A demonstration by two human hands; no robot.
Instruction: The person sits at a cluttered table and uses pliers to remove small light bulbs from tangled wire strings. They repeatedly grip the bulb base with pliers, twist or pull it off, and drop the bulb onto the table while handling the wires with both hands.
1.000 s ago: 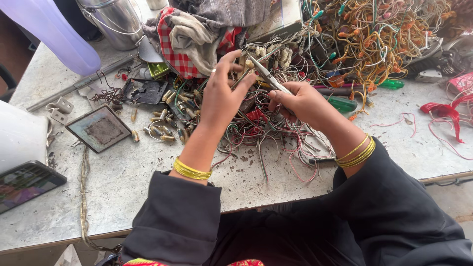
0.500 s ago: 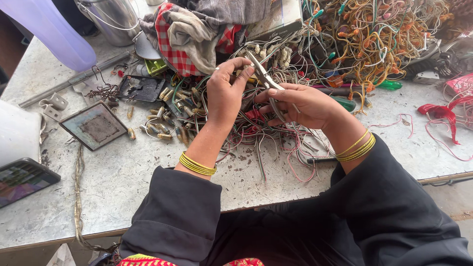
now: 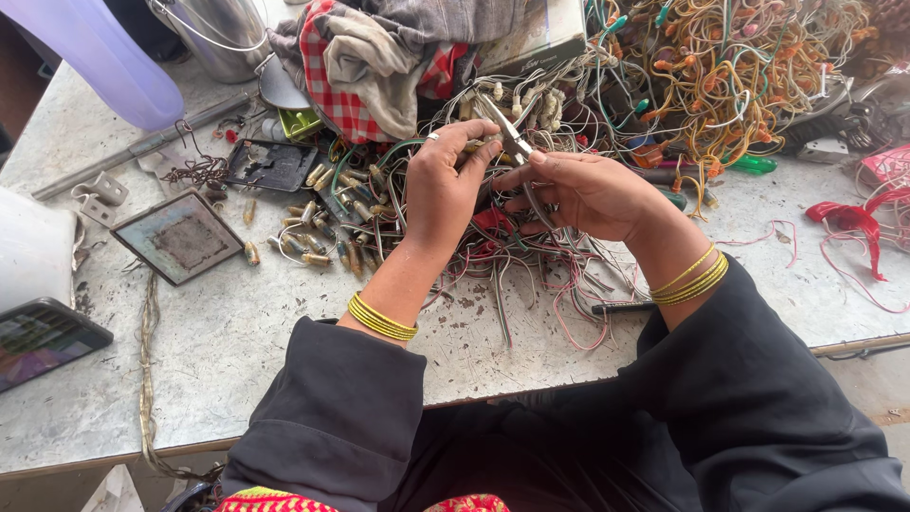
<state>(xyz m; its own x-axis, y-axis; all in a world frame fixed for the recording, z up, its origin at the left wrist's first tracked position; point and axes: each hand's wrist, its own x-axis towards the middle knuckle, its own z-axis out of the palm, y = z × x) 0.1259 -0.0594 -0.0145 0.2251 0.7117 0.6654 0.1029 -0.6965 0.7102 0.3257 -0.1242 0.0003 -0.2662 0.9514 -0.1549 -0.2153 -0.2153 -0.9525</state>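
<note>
Centre frame, raised since a second ago: left hand (image 3: 453,190) pinches a small wire end; right hand (image 3: 578,194) grips slim pliers (image 3: 507,133), tips meeting it above the wire tangle (image 3: 512,256).

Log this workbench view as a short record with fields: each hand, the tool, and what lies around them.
left hand: pinches a small part at the tip of the pliers, gold bangles on the wrist
right hand: grips the handles of the pliers
pliers: metal, tips pointing up and away from the person
under the hands: tangle of cut wires on the grey table
left of the hands: small capped cylinders, dark square plate, phone
behind: red checked cloth, orange and green wire heap, metal pot
</note>
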